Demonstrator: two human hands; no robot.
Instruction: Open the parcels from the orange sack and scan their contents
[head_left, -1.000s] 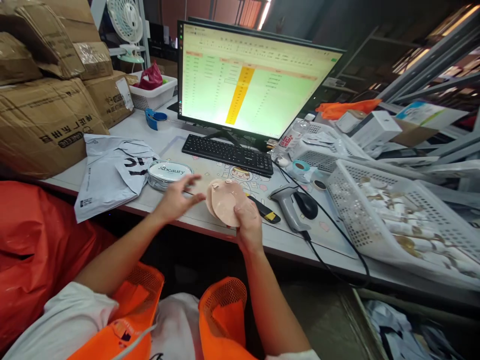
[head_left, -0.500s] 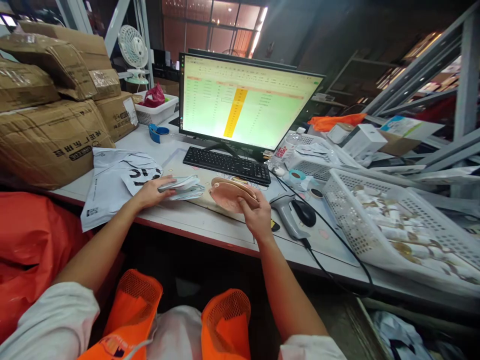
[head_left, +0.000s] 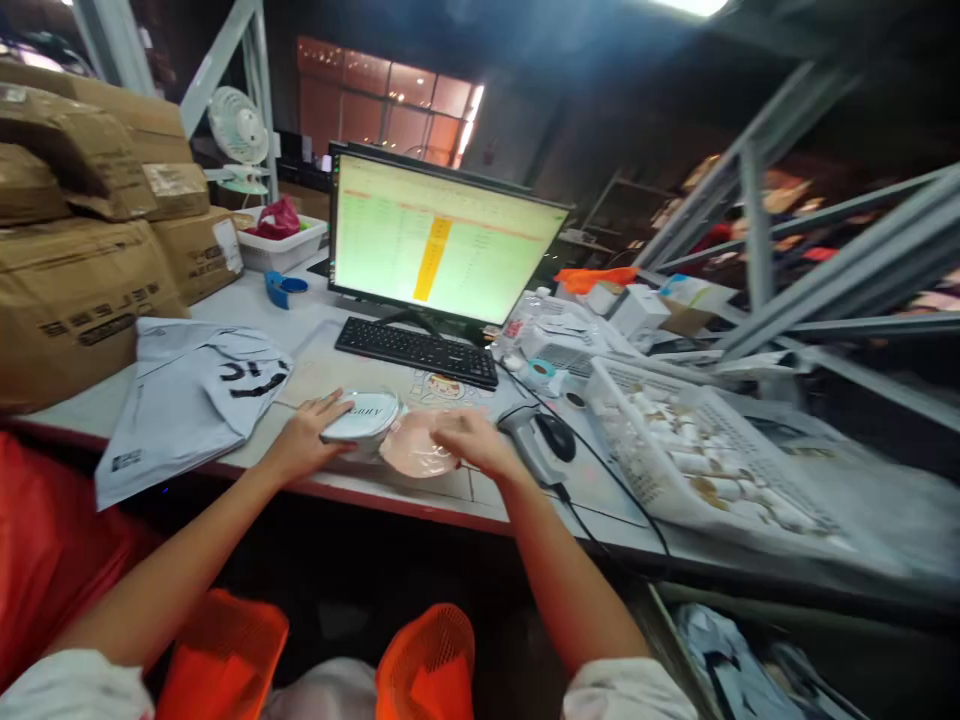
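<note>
On the near part of the desk, my left hand closes round the left edge of a pale, rounded packet with dark lettering. My right hand is slightly blurred, its fingers curled at the right edge of a pinkish-tan oval pad with a glossy, clear-looking wrap. The pad lies beside the packet, their edges meeting or overlapping. What the pad is made of, I cannot tell.
A grey-white mailer bag lies left, below cardboard boxes. Behind my hands stand a keyboard and monitor. Rightward are a scanner, its cable, a mouse and a white basket of small rolled items.
The pale packets and tan pads have come together and been lowered towards the desk, the pads now lying flatter. The camera view has shifted, so the surroundings sit lower and further left.
</note>
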